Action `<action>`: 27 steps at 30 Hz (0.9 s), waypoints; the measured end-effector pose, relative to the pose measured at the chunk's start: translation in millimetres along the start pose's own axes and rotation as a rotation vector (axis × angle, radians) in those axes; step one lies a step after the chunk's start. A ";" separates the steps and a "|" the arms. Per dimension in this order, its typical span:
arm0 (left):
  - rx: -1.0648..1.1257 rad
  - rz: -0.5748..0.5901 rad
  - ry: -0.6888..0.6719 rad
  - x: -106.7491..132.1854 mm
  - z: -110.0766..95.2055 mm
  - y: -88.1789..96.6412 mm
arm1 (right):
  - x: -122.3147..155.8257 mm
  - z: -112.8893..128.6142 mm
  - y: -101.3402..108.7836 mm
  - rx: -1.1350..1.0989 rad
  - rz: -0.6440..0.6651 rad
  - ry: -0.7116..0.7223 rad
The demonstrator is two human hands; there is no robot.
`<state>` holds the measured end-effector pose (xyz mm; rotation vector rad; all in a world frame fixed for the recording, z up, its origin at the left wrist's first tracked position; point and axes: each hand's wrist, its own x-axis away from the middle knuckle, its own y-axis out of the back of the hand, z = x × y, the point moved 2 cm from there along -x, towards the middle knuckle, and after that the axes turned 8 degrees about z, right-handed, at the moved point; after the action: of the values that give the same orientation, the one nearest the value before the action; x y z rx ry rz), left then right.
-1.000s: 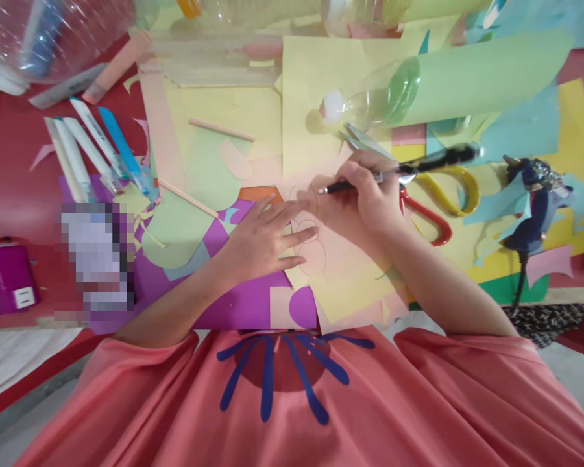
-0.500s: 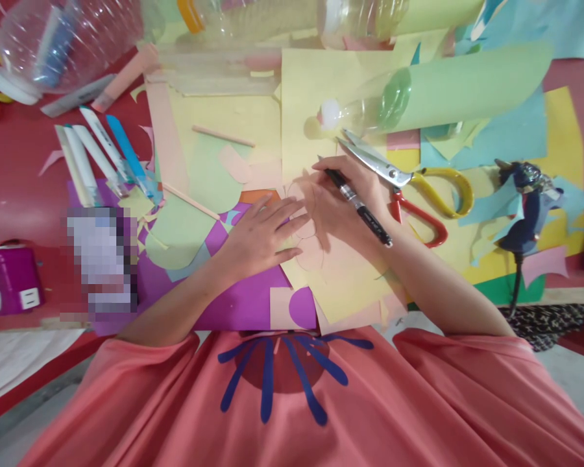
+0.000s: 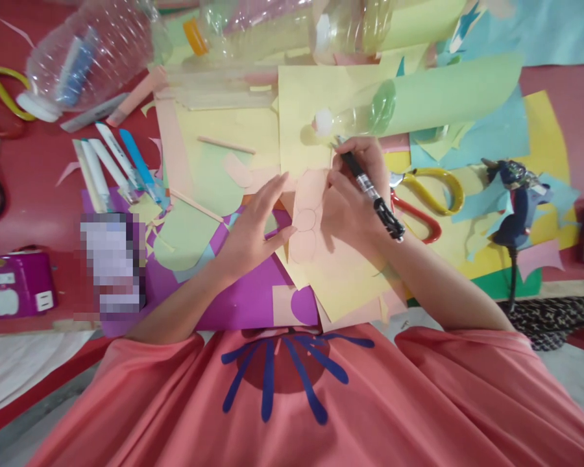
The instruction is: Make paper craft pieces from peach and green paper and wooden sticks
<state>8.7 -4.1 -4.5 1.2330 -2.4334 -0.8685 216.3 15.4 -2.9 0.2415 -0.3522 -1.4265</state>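
My right hand (image 3: 363,185) is closed around a black pen (image 3: 372,194), its tip pointing up and away from me. Under and beside that hand lies a pale pink paper strip (image 3: 307,217) with round outlines drawn on it. My left hand (image 3: 257,227) rests at the strip's left side, thumb and fingers apart, the thumb at the strip's edge. Yellow paper (image 3: 350,292) lies beneath the strip. Just right of my right hand are scissors with yellow and red handles (image 3: 431,194); that hand covers most of their blades.
A clear bottle joined to green rolled paper (image 3: 452,91) lies beyond my hands. More plastic bottles (image 3: 97,58) line the back. Several markers (image 3: 111,162) and a blurred phone (image 3: 111,263) sit at left. A dark blue glue gun (image 3: 523,211) stands at right among paper scraps.
My left hand has lifted off the strip and turned, its fingers now pointing away from me. My right hand, with the pen, has shifted slightly right and away, uncovering more of the drawn outlines.
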 end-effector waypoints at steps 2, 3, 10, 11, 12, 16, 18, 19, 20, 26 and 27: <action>0.226 0.006 0.086 -0.8 -2.7 0.2 | -2.9 4.3 6.0 -0.060 -0.031 0.006; 0.317 0.025 0.145 -1.4 -4.1 -0.2 | -4.3 6.7 9.3 -0.084 -0.027 0.012; 0.492 -0.048 0.319 -8.1 -5.2 5.4 | 3.9 16.0 21.7 -0.065 -0.031 0.195; 0.550 -0.099 0.330 -8.7 -3.7 7.3 | 8.2 15.5 22.5 0.010 -0.017 0.234; 0.605 -0.143 0.346 -9.1 -2.3 9.0 | 13.1 14.8 23.8 0.115 0.008 0.269; 0.748 -0.223 0.405 -9.4 -0.2 12.3 | 37.3 14.5 41.2 0.585 0.089 0.230; 0.812 -0.236 0.412 -9.8 -1.2 12.0 | 50.5 15.1 57.4 0.780 0.111 0.063; 0.844 -0.243 0.419 -10.0 -1.7 11.6 | 56.9 15.1 66.2 0.859 0.120 -0.021; 0.875 -0.256 0.428 -10.2 -2.0 11.1 | 62.8 14.0 74.5 0.917 0.141 -0.116; 0.948 -0.254 0.497 -10.5 -0.9 7.6 | 74.5 -1.7 95.8 1.025 0.198 -0.341; 0.951 -0.243 0.501 -10.4 -0.9 7.3 | 72.0 -2.9 94.8 1.045 0.187 -0.342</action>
<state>10.8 7.2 1.0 1.7668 -2.2900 0.6236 312.2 -43.4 36.2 0.7845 -1.3602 -0.9820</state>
